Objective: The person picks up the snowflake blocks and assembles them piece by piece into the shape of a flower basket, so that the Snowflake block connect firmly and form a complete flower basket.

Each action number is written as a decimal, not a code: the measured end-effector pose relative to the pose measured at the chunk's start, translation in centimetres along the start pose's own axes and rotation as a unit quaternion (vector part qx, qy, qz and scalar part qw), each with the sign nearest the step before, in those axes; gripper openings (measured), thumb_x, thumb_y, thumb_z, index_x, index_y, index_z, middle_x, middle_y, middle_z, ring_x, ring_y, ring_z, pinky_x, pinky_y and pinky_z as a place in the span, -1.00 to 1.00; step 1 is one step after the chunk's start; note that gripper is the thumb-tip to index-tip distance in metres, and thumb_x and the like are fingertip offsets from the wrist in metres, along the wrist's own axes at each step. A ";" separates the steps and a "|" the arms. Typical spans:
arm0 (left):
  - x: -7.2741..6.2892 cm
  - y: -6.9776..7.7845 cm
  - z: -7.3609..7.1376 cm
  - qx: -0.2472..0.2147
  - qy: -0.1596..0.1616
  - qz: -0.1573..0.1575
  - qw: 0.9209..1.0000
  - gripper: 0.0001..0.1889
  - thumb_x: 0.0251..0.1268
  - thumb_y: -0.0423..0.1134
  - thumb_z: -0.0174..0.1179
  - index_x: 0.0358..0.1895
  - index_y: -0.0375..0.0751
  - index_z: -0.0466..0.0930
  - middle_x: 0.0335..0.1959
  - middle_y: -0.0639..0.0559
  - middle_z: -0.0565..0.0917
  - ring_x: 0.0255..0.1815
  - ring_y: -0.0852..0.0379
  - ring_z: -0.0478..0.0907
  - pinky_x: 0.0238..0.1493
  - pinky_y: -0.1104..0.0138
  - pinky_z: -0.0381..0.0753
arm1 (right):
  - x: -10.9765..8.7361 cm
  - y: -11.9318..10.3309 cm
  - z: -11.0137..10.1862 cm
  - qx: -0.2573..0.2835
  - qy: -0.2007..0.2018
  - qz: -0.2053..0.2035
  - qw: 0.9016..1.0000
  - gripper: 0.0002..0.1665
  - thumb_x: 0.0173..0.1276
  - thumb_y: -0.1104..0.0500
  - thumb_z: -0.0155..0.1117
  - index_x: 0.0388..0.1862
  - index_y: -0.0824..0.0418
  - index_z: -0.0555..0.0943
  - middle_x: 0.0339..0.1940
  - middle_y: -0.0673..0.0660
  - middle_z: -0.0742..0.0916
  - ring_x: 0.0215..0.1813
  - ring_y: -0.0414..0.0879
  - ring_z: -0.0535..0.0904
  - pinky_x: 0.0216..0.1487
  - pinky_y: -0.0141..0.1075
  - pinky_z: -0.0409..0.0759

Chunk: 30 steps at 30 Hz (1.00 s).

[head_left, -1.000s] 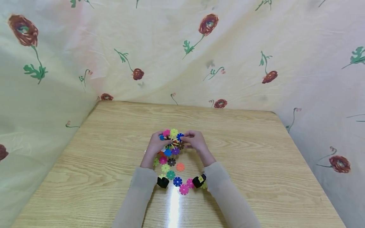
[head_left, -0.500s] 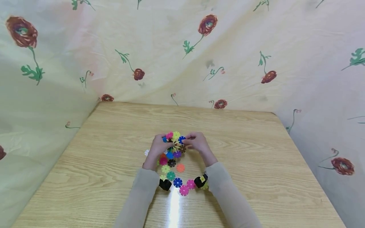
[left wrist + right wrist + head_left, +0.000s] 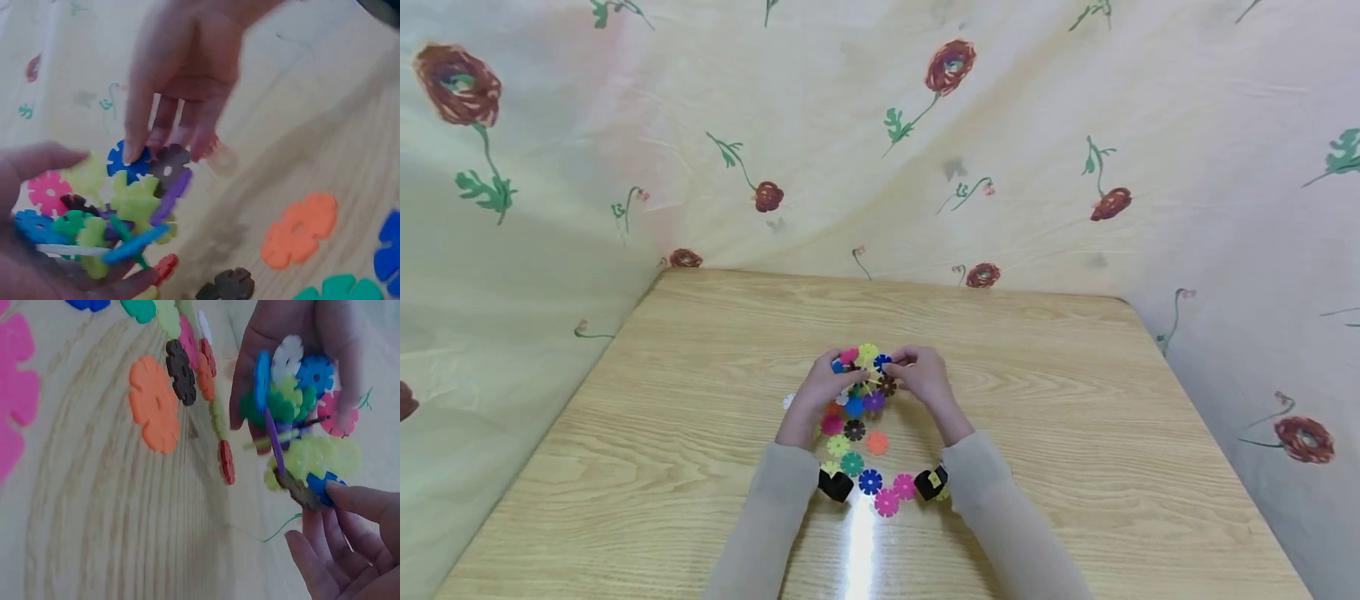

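Observation:
My left hand [image 3: 826, 385] holds a ball-like cluster of interlocked notched plastic discs [image 3: 134, 203], in yellow, green, blue, pink and purple. Its fingers curl under the cluster in the left wrist view, with the thumb over the top. At the cluster's right side, my right hand [image 3: 922, 375] pinches a dark blue notched disc [image 3: 320, 487] between thumb and fingers. That disc sits against a brown disc [image 3: 164, 181] and the yellow ones. Whether its slot is fully joined cannot be made out. The right hand's other fingers stay loosely bent below, in the right wrist view.
Loose discs lie on the wooden table [image 3: 1060, 417] nearer the body, among them an orange disc [image 3: 877, 442], a green disc [image 3: 852, 464], a blue disc [image 3: 870, 482] and a pink disc [image 3: 887, 502]. Flowered cloth [image 3: 850, 150] hangs behind and at both sides.
Both hands and the cluster have shifted slightly to the right. A white disc beside the left wrist shows more fully. The right hand keeps its pinch on the blue disc.

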<state>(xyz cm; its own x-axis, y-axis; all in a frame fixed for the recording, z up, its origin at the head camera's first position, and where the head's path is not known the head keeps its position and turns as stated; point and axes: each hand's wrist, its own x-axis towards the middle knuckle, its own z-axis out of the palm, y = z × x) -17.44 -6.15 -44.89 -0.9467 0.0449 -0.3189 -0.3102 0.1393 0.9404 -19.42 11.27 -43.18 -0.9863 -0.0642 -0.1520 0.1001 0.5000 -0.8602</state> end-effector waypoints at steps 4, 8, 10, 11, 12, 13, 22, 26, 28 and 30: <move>-0.1 0.1 -0.5 -0.102 -0.060 0.005 0.993 -0.32 0.41 0.09 0.07 0.44 -0.21 0.16 0.44 -0.23 0.25 0.47 -0.23 0.18 0.45 -0.16 0.19 | 0.0 -0.1 0.1 0.007 0.038 -0.009 0.999 -0.81 0.25 0.19 0.39 -0.23 0.28 0.69 -0.25 0.20 0.72 -0.28 -0.09 0.64 -0.29 -0.31 0.72; -0.2 0.1 -0.9 -0.181 -0.092 0.002 0.979 -0.37 0.49 0.21 -0.19 0.39 -0.18 0.23 0.34 -0.23 0.35 0.31 -0.15 0.38 0.30 -0.05 0.44 | 0.0 -0.2 0.0 0.012 0.050 -0.011 0.999 -0.81 0.24 0.18 0.40 -0.23 0.27 0.70 -0.25 0.20 0.72 -0.28 -0.08 0.65 -0.29 -0.30 0.72; -0.1 0.1 -1.0 -0.206 -0.089 -0.004 0.974 -0.40 0.50 0.22 -0.25 0.33 -0.16 0.27 0.26 -0.22 0.38 0.19 -0.08 0.45 0.14 0.09 0.56 | 0.0 -0.3 0.0 0.014 0.052 -0.010 0.998 -0.81 0.25 0.17 0.40 -0.23 0.27 0.70 -0.24 0.20 0.72 -0.26 -0.08 0.66 -0.28 -0.30 0.72; -0.1 0.2 -0.9 -0.215 -0.086 -0.006 0.973 -0.42 0.51 0.20 -0.26 0.30 -0.17 0.28 0.23 -0.22 0.37 0.12 -0.05 0.46 0.05 0.15 0.57 | 0.0 -0.3 -0.1 0.017 0.053 -0.009 0.998 -0.81 0.25 0.17 0.40 -0.23 0.27 0.70 -0.24 0.20 0.72 -0.26 -0.07 0.66 -0.28 -0.29 0.73; -0.1 0.2 -0.9 -0.225 -0.081 -0.009 0.971 -0.44 0.52 0.18 -0.26 0.28 -0.18 0.28 0.20 -0.20 0.35 0.08 -0.02 0.45 -0.02 0.21 0.56 | 0.0 -0.3 -0.1 0.021 0.053 -0.007 0.998 -0.81 0.25 0.17 0.39 -0.22 0.27 0.70 -0.24 0.20 0.72 -0.25 -0.07 0.66 -0.27 -0.29 0.73; -0.1 0.2 -0.9 -0.232 -0.075 -0.010 0.970 -0.47 0.53 0.14 -0.26 0.27 -0.18 0.28 0.19 -0.19 0.34 0.06 0.00 0.43 -0.07 0.25 0.56 | 0.0 -0.4 -0.2 0.027 0.053 -0.005 0.998 -0.81 0.25 0.18 0.39 -0.22 0.27 0.70 -0.24 0.19 0.72 -0.25 -0.07 0.66 -0.27 -0.28 0.73; 0.2 0.0 -0.8 -0.255 -0.041 -0.013 0.966 -0.51 0.57 -0.03 -0.23 0.30 -0.34 0.32 0.19 -0.19 0.41 0.14 -0.02 0.45 0.27 0.09 0.52 | 0.0 -0.3 -0.5 0.064 0.052 0.002 0.997 -0.80 0.26 0.19 0.38 -0.22 0.30 0.67 -0.27 0.17 0.69 -0.26 -0.07 0.65 -0.22 -0.22 0.74; 0.3 0.0 -0.8 -0.257 -0.047 -0.012 0.965 -0.50 0.57 -0.03 -0.18 0.28 -0.39 0.35 0.09 -0.10 0.48 0.05 0.09 0.49 0.11 0.27 0.61 | 0.1 -0.2 -0.4 0.069 0.056 -0.003 0.996 -0.80 0.26 0.20 0.38 -0.21 0.31 0.66 -0.25 0.19 0.69 -0.24 -0.04 0.66 -0.22 -0.21 0.74; 0.3 0.1 -0.9 -0.255 -0.051 -0.016 0.966 -0.49 0.56 -0.03 -0.15 0.27 -0.40 0.37 0.01 -0.05 0.50 -0.03 0.15 0.50 -0.02 0.37 0.62 | 0.2 -0.1 -0.4 0.069 0.059 -0.006 0.996 -0.81 0.27 0.20 0.37 -0.21 0.30 0.67 -0.24 0.20 0.70 -0.24 -0.05 0.66 -0.23 -0.23 0.74; 0.3 0.2 -0.9 -0.251 -0.054 -0.022 0.966 -0.49 0.54 -0.02 -0.11 0.24 -0.42 0.39 -0.06 -0.02 0.50 -0.12 0.18 0.49 -0.12 0.44 0.60 | 0.3 0.0 -0.4 0.071 0.065 -0.011 0.995 -0.80 0.27 0.20 0.37 -0.20 0.30 0.67 -0.22 0.22 0.70 -0.24 -0.06 0.66 -0.24 -0.25 0.74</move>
<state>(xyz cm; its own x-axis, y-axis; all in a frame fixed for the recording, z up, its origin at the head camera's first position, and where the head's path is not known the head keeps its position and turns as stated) -17.84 -6.98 -44.69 -0.9257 0.1563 -0.3444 -0.3781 -0.3530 0.8558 -19.74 11.58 -43.02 -0.9961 0.0431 -0.0765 0.0871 0.3727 -0.9238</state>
